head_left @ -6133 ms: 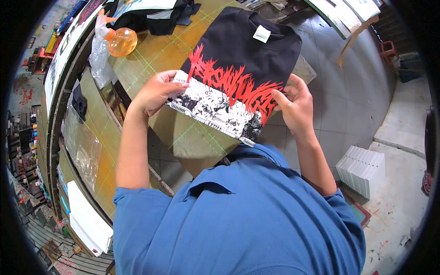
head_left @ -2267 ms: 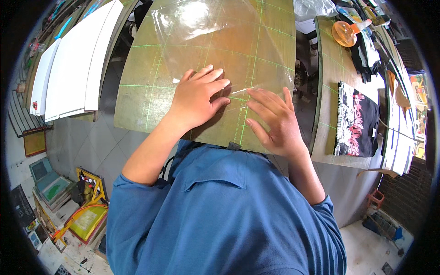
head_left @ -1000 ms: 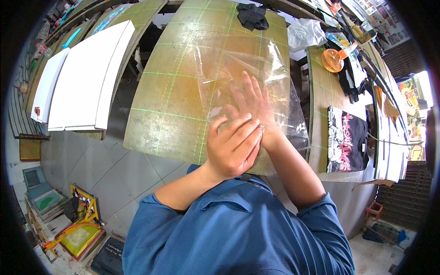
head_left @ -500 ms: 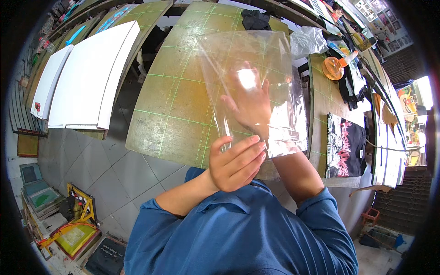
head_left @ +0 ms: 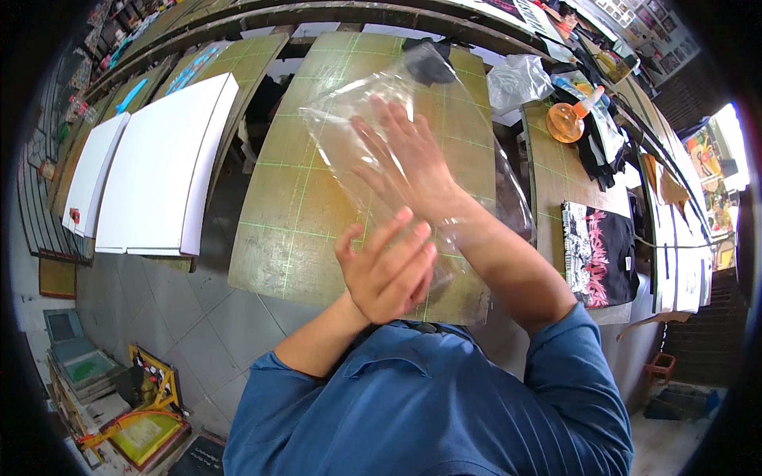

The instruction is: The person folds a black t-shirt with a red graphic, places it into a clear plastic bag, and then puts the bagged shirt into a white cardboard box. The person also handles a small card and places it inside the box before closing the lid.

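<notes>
A large clear plastic bag (head_left: 460, 151) hangs tilted above the green-gridded board in front of me. My right hand (head_left: 405, 147) reaches forward with its fingers spread, seen through the clear film. It looks to be inside the bag, though the transparency makes this hard to settle. Close to my body, my left hand (head_left: 389, 270) is raised beside the bag's near edge, thumb apart and fingers stretched out. Whether those fingers touch the film cannot be made out. Under the bag's far corner lies a dark crumpled cloth (head_left: 429, 67).
White flat boxes (head_left: 163, 166) lie on the boards at left. To the right are a folded black printed shirt (head_left: 599, 254), an orange squeeze bottle (head_left: 567, 120) and a crumpled clear bag (head_left: 517, 82). Screen frames (head_left: 147, 436) stand on the floor at lower left.
My right hand has pushed farther forward and left, and the bag has swung with it. My left hand has lost its grip on the bag's near edge, its fingers now spread.
</notes>
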The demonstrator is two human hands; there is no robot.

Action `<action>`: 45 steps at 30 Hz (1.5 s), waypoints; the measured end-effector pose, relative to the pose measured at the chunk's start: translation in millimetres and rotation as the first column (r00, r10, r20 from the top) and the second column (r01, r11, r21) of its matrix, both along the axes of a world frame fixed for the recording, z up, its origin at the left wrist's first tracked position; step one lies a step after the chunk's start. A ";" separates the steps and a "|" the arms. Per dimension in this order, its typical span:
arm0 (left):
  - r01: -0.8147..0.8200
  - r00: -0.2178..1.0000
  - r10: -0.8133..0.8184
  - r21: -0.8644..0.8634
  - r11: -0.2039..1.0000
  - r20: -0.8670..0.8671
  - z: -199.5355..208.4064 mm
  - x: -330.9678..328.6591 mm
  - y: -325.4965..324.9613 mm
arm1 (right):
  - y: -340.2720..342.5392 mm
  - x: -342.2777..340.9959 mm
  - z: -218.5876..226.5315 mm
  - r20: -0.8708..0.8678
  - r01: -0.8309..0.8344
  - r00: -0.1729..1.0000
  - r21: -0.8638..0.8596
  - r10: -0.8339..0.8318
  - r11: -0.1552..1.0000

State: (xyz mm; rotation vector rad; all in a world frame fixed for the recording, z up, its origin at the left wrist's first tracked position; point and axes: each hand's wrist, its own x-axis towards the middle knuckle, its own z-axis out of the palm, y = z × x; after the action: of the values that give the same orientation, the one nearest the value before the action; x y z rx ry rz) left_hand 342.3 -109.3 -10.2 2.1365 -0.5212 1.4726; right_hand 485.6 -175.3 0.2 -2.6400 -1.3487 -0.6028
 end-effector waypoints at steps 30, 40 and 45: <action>-0.274 0.880 0.373 0.328 0.904 -0.293 -27.5 73.5 -3.0 | -285.1 -82.5 7.9 -0.421 0.384 0.900 0.645 -0.112 0.661; 0.505 0.774 -0.394 0.109 0.856 -0.496 10.4 70.9 -231.0 | -490.3 -10.3 8.9 -0.318 0.334 0.931 0.546 -0.178 0.768; 0.766 0.504 -0.495 0.102 0.635 -0.708 -9.9 53.0 -369.4 | -550.3 63.9 -32.0 -0.195 0.201 0.970 0.302 -0.147 0.932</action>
State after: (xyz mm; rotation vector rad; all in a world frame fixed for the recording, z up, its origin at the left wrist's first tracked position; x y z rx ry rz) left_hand 395.4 -478.7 -20.1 2.1550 -1.2805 0.1753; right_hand 549.4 -725.6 -31.8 -2.4916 -0.8894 -0.5490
